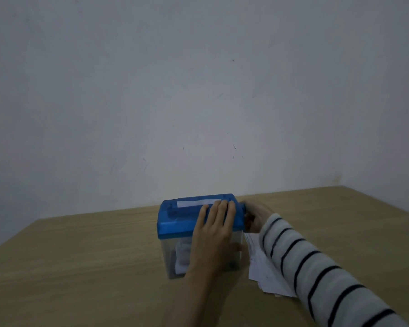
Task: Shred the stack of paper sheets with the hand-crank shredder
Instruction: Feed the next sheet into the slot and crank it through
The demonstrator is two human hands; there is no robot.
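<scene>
blue plastic made the lid of the hand-crank shredder (200, 217), and under it sat a clear bin (175, 256) with some white shredded paper (182, 254) inside. the shredder stood upright on a wooden table (80, 267), a little right of the middle, close to the far edge where a pale wall (198, 90) rose behind it. its long axis ran left to right across the view, slightly turned, and a white sheet (194, 203) lay along the slot on top, in the same direction.

the left hand (216, 228) lay flat on the right part of the lid, fingers (223, 208) straight and together, the tips touching the end of the sheet; it pressed and did not curl around anything. this hand and its forearm covered much of the front of the bin.

the right hand (257, 215) was at the right end of the shredder, where the crank should be, but it was blurred and partly hidden, so i could not tell how it gripped. its striped sleeve (316, 274) crossed over the stack of paper sheets (260, 267), which lay on the table just beside the bin, on its right, and the sleeve hid a big part of it.
</scene>
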